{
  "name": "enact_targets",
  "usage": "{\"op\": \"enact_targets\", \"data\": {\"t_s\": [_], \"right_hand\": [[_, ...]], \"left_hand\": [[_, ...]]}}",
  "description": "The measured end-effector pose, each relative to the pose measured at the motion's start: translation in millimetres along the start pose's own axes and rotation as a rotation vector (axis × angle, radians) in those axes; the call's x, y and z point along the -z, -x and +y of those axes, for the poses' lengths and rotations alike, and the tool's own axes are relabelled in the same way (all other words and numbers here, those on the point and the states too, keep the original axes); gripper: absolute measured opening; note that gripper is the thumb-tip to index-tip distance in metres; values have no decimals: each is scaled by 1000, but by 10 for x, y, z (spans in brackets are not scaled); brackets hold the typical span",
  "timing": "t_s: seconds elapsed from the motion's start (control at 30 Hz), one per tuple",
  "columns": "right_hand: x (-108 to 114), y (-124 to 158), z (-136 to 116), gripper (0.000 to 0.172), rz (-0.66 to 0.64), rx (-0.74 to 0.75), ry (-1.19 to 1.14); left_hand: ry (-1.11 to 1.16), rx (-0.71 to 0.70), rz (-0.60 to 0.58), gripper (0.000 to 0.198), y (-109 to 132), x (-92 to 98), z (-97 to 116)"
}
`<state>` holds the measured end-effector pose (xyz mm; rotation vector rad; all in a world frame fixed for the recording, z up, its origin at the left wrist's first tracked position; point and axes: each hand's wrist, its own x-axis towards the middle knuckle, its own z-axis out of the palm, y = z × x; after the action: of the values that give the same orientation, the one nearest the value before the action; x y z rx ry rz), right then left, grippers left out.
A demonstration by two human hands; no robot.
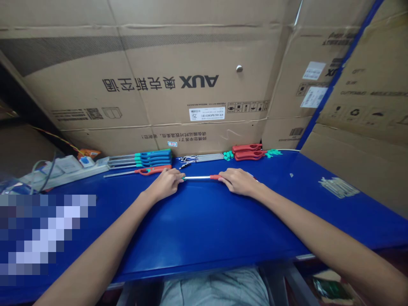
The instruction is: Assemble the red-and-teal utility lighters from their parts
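Observation:
Low over the blue table, a long-necked lighter spans my two hands, its silver tube (197, 177) running level into a red body (214, 177). My left hand (167, 183) is closed on the tube's left end, where a bit of teal shows at the fingertips. Wrapped round the red body, my right hand (237, 181) hides most of it. Just behind my left hand lies an orange-red lighter (154, 170), with a stack of blue lighters (154, 158) beyond. Loose metal tubes (207, 158) with wires, small teal parts (228, 155) and red lighter bodies (248, 153) sit farther back.
More teal pieces (273, 153) lie right of the red bodies. A pile of pale, slim parts (339, 187) is at the right. A power strip (78, 173) with plugs runs along the left. Cardboard walls (153, 51) enclose the back and right of the blue table (204, 229).

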<state>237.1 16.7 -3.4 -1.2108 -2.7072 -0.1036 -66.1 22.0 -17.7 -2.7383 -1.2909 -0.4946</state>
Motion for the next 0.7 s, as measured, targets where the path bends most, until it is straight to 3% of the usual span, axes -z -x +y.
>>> {"op": "enact_targets", "data": {"t_s": [0.1,0.2,0.3,0.7], "right_hand": [[-36,-24,-62,29,7,35,10],[-80,-76,-195,29,22,130,11],[-100,-113,-284,30,24,162,33],[-109,-79,-256,29,61,120,-12]], "left_hand": [[57,24,-28,27,-46,9,124],[70,-41,-105,29,-124,40,359],[10,-44,-61,25,-170,74,532],[66,-14,-10,25,-119,29,516]]}}
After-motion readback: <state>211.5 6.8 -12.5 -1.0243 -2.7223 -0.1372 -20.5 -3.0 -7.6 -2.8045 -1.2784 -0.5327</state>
